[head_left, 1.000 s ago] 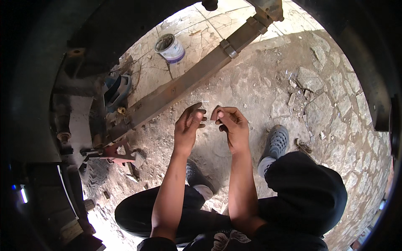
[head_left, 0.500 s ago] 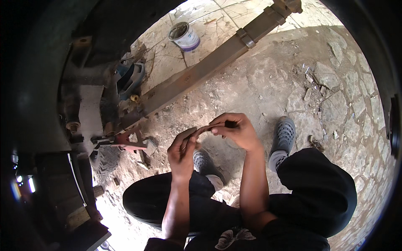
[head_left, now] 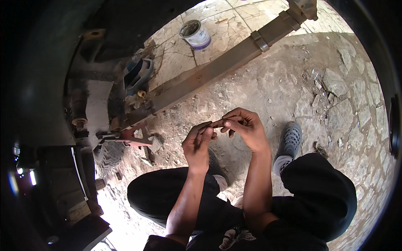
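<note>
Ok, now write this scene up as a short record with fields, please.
Left hand: raised, fingers bent toward the other
Right hand: raised, fingers bent, fingertips close to the left's
Between hands: possibly something small pinched; too small to identify
Beam: brown metal, slanting beyond the hands
Can: upright, open-topped, on the tiles past the beam
Red metal piece: left of the hands
Right shoe: gray, with holes
Ground: rough and dusty, stones at right
</note>
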